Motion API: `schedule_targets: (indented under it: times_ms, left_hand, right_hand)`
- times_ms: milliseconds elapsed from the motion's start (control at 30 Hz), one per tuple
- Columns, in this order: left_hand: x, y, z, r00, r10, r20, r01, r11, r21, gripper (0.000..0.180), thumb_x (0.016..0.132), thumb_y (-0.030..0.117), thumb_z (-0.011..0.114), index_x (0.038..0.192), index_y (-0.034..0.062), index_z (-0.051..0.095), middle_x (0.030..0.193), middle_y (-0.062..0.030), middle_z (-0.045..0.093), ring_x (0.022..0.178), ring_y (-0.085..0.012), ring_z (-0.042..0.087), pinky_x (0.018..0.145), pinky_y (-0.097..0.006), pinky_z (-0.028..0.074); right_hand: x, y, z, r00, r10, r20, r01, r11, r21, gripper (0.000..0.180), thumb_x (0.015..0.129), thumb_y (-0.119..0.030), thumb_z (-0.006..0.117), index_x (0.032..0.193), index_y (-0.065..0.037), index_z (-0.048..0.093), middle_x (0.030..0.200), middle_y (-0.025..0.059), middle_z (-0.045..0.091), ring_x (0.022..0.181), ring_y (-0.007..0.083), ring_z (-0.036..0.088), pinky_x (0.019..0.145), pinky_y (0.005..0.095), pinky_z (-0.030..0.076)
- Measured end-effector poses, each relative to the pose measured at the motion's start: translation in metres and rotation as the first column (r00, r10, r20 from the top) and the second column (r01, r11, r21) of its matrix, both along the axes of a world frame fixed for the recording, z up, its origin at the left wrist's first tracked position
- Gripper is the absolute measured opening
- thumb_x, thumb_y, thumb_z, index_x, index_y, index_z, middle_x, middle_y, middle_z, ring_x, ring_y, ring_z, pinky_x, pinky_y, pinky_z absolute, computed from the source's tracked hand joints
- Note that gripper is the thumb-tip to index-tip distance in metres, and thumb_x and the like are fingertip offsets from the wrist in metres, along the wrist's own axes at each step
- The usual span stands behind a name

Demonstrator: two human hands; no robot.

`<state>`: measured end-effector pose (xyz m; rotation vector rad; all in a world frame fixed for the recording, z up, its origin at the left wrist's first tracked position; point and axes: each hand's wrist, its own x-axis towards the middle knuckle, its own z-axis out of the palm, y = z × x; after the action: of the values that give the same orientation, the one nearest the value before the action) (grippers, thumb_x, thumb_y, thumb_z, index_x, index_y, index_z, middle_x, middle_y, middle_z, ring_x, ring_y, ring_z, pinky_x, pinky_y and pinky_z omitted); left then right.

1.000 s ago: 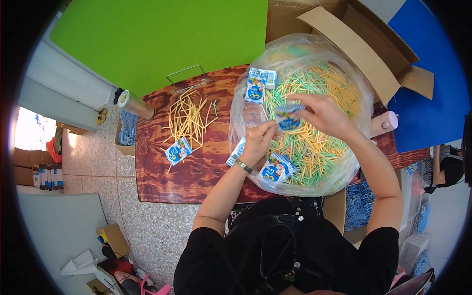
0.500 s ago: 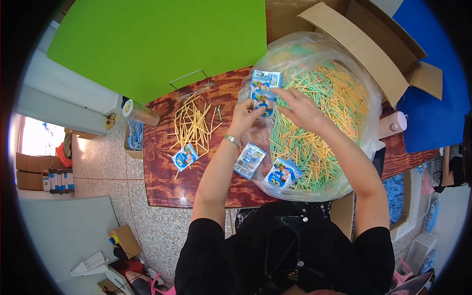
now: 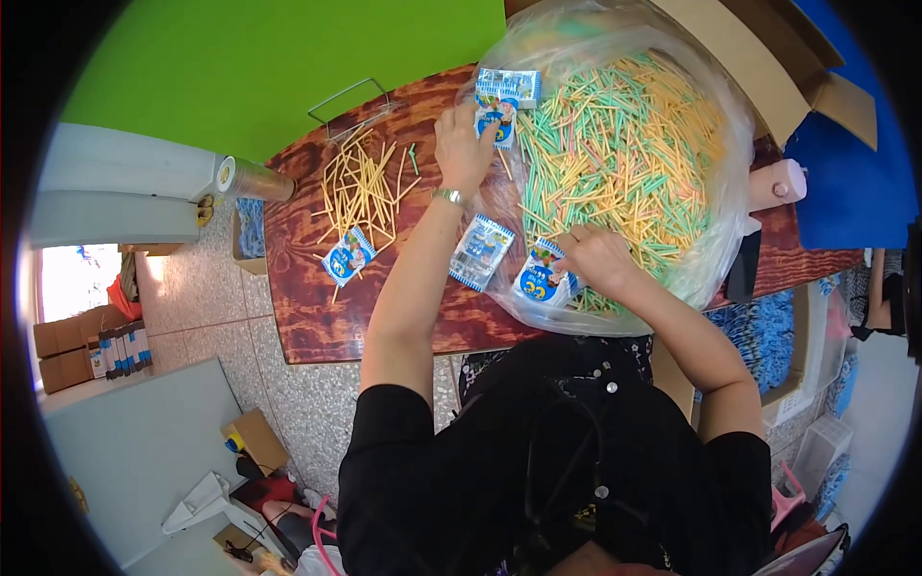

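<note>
The left hand [image 3: 466, 144] lies at the far edge of the wooden worktop [image 3: 317, 317], its fingers curled on a small blue-and-white packet [image 3: 495, 117] at the rim of a big clear plastic bag [image 3: 730, 182] heaped with green, yellow and pink sticks [image 3: 624, 154]. The right hand [image 3: 597, 261] rests at the bag's near edge, fingers bent together on the sticks, just beside another packet [image 3: 543, 283] (whether it pinches anything I cannot tell). A third packet [image 3: 482, 252] lies between the forearms, a fourth [image 3: 348, 255] near a loose pile of yellow sticks [image 3: 360, 187].
</note>
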<state>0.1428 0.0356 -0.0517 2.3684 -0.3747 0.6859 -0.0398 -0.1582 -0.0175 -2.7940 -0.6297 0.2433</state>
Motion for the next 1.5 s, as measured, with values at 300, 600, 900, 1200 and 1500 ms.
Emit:
schedule_targets:
  times_ms: [300,600,900,1200,1500]
  left_hand:
    - [-0.146,0.012,0.025,0.766,-0.586,-0.266,0.565,0.810,-0.157,0.023,0.080,0.017,0.072,0.097,0.0032,0.066,0.086,-0.0140,0.064,0.079,-0.0297,0.061,0.073,-0.038,0.049]
    - [-0.158,-0.006,0.029,0.629,-0.581,-0.518,0.430,0.814,-0.390,0.017,0.077,0.017,0.075,0.082,0.0028,0.067,0.070,-0.0109,0.061,0.067,-0.0261,0.061,0.061,-0.035,0.048]
    - [-0.151,-0.021,0.017,0.559,-0.644,-0.522,0.402,0.761,-0.509,0.033,0.079,0.031,0.077,0.082,-0.0004,0.069,0.067,-0.0127,0.067,0.057,-0.0181,0.064,0.055,-0.032,0.048]
    - [-0.168,-0.029,0.054,0.896,-0.374,-0.242,0.413,0.900,0.141,0.026,0.083,0.026,0.070,0.090,0.0017,0.065,0.078,-0.0144,0.063,0.076,-0.0311,0.063,0.067,-0.041,0.050]
    - [-0.147,-0.045,0.045,0.411,-0.744,-0.526,0.265,0.650,-0.712,0.019,0.092,0.018,0.065,0.095,-0.0013,0.067,0.075,-0.0029,0.066,0.066,-0.0043,0.056,0.058,-0.024,0.045]
  right_hand:
    - [-0.012,-0.017,-0.002,0.931,0.121,0.344,-0.097,0.992,-0.085,0.014,0.070,-0.015,0.063,0.084,-0.014,0.063,0.080,0.0029,0.057,0.080,0.0212,0.061,0.064,0.0342,0.052]
    - [-0.002,-0.030,0.025,0.999,-0.032,-0.038,0.047,0.842,0.537,0.014,0.084,-0.014,0.068,0.091,-0.004,0.064,0.077,0.0096,0.061,0.071,0.0263,0.061,0.062,0.0366,0.047]
    - [0.006,-0.045,0.037,0.994,-0.092,0.057,0.045,0.831,0.555,0.013,0.084,-0.010,0.064,0.095,-0.005,0.059,0.080,0.0136,0.063,0.075,0.0329,0.063,0.066,0.0427,0.050]
    - [0.010,-0.063,0.050,0.984,-0.158,0.085,0.119,0.927,0.356,0.009,0.088,-0.011,0.061,0.094,-0.007,0.056,0.081,0.0115,0.065,0.068,0.0293,0.064,0.061,0.0395,0.050]
    - [0.016,-0.059,0.069,0.952,-0.154,-0.264,0.296,0.678,0.672,0.020,0.084,-0.016,0.069,0.098,-0.005,0.060,0.075,0.0092,0.063,0.067,0.0227,0.063,0.061,0.0332,0.049]
